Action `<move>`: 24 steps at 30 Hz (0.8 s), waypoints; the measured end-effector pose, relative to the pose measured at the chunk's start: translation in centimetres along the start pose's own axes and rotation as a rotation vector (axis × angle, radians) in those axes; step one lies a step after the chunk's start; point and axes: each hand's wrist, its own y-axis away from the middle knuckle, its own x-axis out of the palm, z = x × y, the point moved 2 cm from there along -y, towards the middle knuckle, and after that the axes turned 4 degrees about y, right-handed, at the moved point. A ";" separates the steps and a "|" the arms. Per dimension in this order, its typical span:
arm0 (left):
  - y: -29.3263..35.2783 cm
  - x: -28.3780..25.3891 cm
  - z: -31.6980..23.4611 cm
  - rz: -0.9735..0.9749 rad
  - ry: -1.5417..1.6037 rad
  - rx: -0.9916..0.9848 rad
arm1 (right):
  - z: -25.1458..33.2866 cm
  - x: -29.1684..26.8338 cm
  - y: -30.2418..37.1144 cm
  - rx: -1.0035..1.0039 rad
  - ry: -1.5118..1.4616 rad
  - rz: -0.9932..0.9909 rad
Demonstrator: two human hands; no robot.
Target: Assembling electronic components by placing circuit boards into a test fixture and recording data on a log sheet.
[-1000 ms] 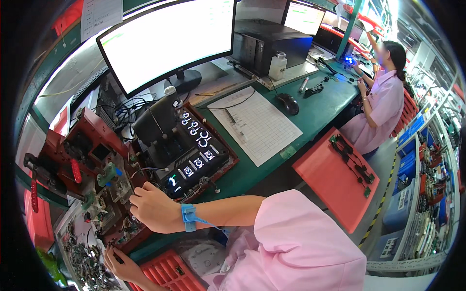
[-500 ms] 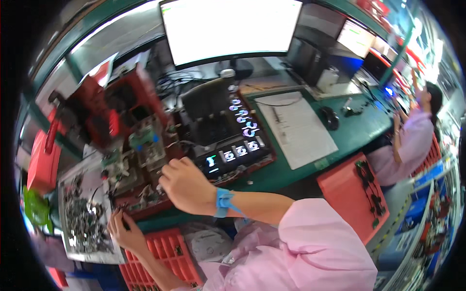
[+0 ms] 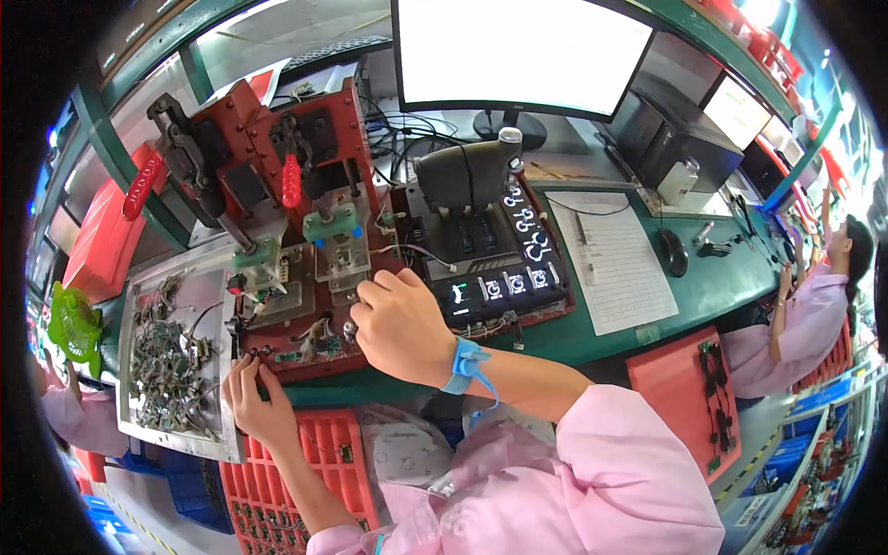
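My right hand point(image 3: 402, 326), a blue wrist strap point(image 3: 466, 367) at its wrist, is curled at the front edge of the red test fixture point(image 3: 314, 365). Its fingertips are partly hidden beside a clear block point(image 3: 343, 266). My left hand point(image 3: 264, 407) is at the fixture's front left corner, with a small black part point(image 3: 263, 388) between thumb and fingers. Between the hands, a small green circuit board point(image 3: 298, 351) with wires lies on the fixture. Two toggle clamps stand behind, one with a red handle point(image 3: 291, 181) pointing down, the other with a raised red handle point(image 3: 143, 183).
At left, a metal tray point(image 3: 129, 421) holds many wired boards. Below it is a red compartment tray point(image 3: 319, 444) of small boards. A lit black control panel point(image 3: 499, 289), paper sheet point(image 3: 615, 268), mouse point(image 3: 673, 252) and monitor point(image 3: 523, 55) stand rightward. A co-worker point(image 3: 795, 314) sits far right.
The view has shifted, so the bench appears farther right and sharper. Both hands keep about the same places at the fixture's front edge.
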 end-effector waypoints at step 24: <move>-7.6 1.0 0.2 0.045 0.097 0.164 | -0.3 -1.3 -1.4 0.062 -0.063 -0.022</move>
